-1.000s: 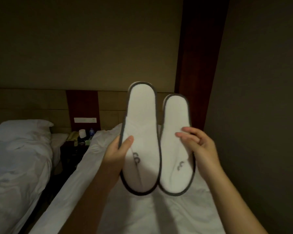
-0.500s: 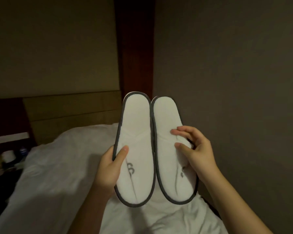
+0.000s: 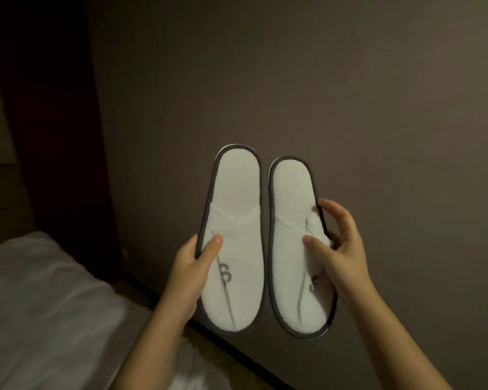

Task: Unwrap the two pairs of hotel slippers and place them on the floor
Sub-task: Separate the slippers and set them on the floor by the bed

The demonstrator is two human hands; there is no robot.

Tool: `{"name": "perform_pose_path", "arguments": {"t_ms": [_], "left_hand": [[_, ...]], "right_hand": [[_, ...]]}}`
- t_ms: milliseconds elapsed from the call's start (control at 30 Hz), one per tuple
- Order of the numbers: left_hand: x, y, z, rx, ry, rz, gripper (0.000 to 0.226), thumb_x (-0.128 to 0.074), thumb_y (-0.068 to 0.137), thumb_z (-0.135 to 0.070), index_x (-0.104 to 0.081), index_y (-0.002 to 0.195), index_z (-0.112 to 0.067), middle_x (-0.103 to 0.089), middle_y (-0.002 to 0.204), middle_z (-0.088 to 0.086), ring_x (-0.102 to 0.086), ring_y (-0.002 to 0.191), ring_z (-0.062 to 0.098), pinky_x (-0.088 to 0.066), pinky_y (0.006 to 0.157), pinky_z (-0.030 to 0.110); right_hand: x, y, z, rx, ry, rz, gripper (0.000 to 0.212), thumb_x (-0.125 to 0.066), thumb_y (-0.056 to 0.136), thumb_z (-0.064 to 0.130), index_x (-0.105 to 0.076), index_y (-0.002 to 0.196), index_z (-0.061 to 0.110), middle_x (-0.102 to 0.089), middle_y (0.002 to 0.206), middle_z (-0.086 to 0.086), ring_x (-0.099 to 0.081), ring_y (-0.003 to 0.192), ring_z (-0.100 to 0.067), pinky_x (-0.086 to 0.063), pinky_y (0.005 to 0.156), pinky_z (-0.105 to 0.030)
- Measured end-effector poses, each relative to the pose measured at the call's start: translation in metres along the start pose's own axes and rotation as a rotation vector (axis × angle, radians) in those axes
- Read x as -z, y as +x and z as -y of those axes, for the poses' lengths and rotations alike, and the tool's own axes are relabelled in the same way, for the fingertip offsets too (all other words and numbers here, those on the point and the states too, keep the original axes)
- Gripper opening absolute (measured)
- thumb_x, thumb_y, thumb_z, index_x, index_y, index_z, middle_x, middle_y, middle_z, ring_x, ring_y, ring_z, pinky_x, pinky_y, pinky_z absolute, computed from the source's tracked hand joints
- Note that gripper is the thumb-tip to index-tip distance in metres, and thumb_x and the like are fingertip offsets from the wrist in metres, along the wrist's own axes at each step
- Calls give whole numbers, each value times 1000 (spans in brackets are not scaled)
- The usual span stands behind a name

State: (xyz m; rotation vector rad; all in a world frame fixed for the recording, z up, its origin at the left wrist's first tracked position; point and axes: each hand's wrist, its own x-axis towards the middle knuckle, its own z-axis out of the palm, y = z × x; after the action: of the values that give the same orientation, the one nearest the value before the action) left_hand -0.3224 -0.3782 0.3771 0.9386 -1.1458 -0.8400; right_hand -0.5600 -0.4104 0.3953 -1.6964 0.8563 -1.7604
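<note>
Two white hotel slippers with dark grey trim and a grey logo are held up side by side in front of a brown wall, toes pointing down. My left hand [image 3: 195,263] grips the left slipper [image 3: 234,235] at its outer edge, thumb on the upper. My right hand [image 3: 339,246] holds the right slipper [image 3: 293,243], thumb pressed on the upper and fingers curled round the right rim. No wrapper shows on either. A narrow gap separates the two slippers. The second pair is out of view.
A bed with white bedding [image 3: 48,313] fills the lower left. Its dark edge [image 3: 237,350] runs diagonally along the brown wall [image 3: 350,94]. A dark wooden panel [image 3: 48,108] stands at the upper left. The floor is hidden.
The view has swung right, away from the headboard and bedside table, toward the wall. The slippers moved with my hands to the bed's right edge and now sit slightly apart.
</note>
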Motion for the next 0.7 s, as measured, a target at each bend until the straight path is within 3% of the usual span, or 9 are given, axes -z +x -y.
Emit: {"name": "perform_pose_path", "arguments": {"t_ms": [67,167,300,467,600,700], "left_hand": [[-55,15,17,42,-23,45,25,-65,68,-51,-73,90,-40,-78,93,-11,-73,86,8,-57,65,21],[-113,39,40,93,-32,67,14,-64,81,-39,-73,92,-37,-78,96,-9,-73,88,9,-56,76,30],[-148,75,68,132,-13,50,12,-60,86,-34,-72,90,-35,-78,91,-10,-74,83,8,-57,67,24],[-147,136,113,162,5,-3,15,-64,81,-35,-73,92,-31,-78,92,-7,-74,84,12,-57,68,27],[-132,201,159,142,16,-102,16,-62,86,-24,-75,82,-30,-78,86,-12,-73,79,5,-54,59,14],[-114,250,195,149,68,-181,14,-62,86,-31,-73,80,-37,-76,83,-18,-70,76,1,-49,67,21]], "right_hand": [[53,18,-18,-45,-23,-22,67,-68,79,-3,-52,122,46,-60,126,16,-70,94,-9,-59,66,-23],[104,46,-45,-82,-37,-29,67,-68,78,-3,-54,120,48,-62,118,29,-70,94,-6,-57,64,-21],[130,84,-89,-164,3,-10,64,-68,79,0,-56,120,46,-65,121,21,-70,99,-10,-61,72,-32],[112,134,-153,-196,32,30,63,-68,80,-2,-56,123,42,-64,115,32,-70,97,-5,-59,67,-24],[78,186,-211,-225,31,86,63,-67,80,-3,-56,123,42,-63,116,31,-70,97,-6,-59,67,-26],[44,225,-256,-254,24,119,63,-67,80,-2,-56,122,43,-62,117,30,-69,97,-6,-59,68,-25]]}}
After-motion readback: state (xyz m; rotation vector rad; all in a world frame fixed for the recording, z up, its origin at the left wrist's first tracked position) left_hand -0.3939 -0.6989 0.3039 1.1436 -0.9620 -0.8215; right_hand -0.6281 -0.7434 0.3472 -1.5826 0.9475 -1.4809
